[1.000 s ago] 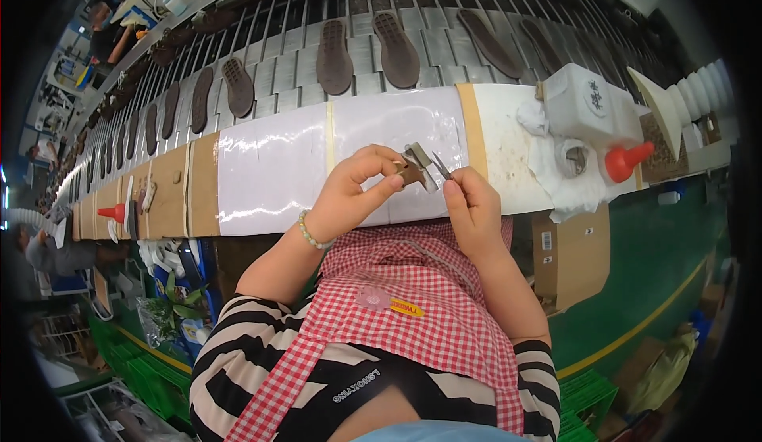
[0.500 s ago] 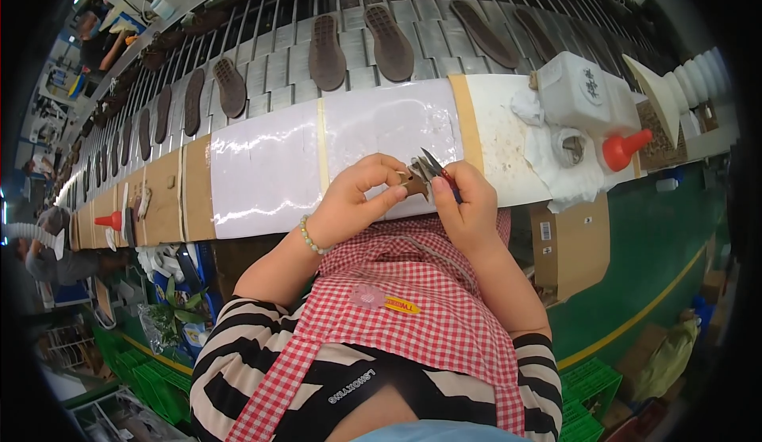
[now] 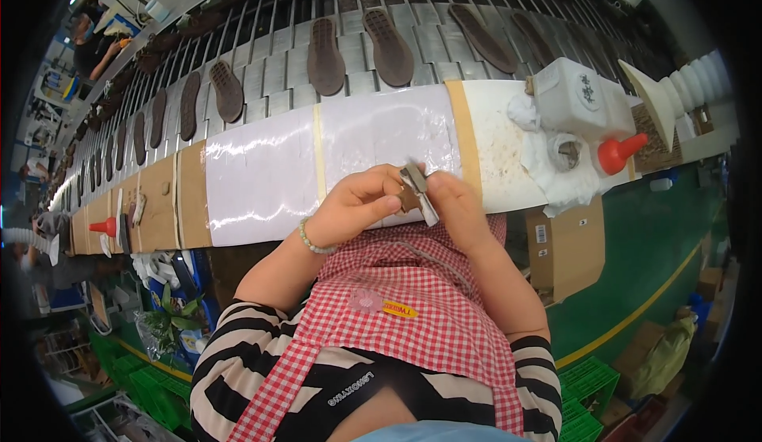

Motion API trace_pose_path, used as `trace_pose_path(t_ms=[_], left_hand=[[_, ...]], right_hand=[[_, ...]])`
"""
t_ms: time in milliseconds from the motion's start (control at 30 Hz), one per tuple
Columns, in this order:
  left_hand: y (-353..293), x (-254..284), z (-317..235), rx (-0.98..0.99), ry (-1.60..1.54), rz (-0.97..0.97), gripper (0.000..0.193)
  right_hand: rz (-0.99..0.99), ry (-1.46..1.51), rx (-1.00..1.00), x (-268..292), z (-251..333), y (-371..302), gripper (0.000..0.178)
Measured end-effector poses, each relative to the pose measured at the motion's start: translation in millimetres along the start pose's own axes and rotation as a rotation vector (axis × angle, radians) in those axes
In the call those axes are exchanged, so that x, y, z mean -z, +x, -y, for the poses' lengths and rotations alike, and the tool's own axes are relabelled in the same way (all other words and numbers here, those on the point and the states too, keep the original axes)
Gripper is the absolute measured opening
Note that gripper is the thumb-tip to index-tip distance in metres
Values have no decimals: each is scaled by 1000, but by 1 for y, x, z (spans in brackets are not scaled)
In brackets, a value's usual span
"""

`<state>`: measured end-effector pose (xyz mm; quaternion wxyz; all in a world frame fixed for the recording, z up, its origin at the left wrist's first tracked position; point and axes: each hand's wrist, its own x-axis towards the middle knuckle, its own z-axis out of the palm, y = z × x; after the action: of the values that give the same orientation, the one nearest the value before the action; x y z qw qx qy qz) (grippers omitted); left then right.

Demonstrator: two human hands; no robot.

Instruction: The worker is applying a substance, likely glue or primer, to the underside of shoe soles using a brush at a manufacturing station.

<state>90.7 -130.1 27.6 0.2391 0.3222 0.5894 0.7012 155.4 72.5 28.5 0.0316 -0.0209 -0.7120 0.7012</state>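
Note:
My left hand (image 3: 365,197) pinches a small brown piece (image 3: 409,199) with a grey-olive part and a pale strip (image 3: 429,210) hanging toward me; its exact kind is unclear. Against it from the right, my right hand (image 3: 458,206) is closed. The small scissors it held half a second ago are now mostly hidden by the fingers, with only a grey blur above the piece. Both hands are over the front edge of the plastic-covered bench (image 3: 262,180).
Brown shoe soles (image 3: 389,49) lie on a slatted metal conveyor (image 3: 432,33) beyond the bench. At right are a white plastic container (image 3: 571,93), a red nozzle cap (image 3: 621,153), a tape roll (image 3: 565,153) and white cloth (image 3: 563,184). Another red nozzle (image 3: 103,226) is at far left.
My right hand has turned and moved slightly left and down, and the scissor blades no longer show plainly. The pale strip now points down toward me. The soles have shifted slightly left.

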Motion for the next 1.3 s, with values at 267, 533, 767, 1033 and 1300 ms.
trace_pose_path(t_ms=[267,533,767,1033,1300], left_hand=[[2,46,8,-134,-405,-500,22],[-9,51,27,-19,-453,-644,22],[13,8,23,200,-191,-304,26],[21,126,-30,16,277,-380,45],[-30,388,31,635,1508,-1527,55]], right_hand=[[-271,-756,127,41,-12,43,29],[-458,-1494,495,93,-15,97,33],[24,-1057,798,-23,38,41,44],[-212,-725,394,21,43,31,49],[-389,-630,297,70,32,-3,48]])
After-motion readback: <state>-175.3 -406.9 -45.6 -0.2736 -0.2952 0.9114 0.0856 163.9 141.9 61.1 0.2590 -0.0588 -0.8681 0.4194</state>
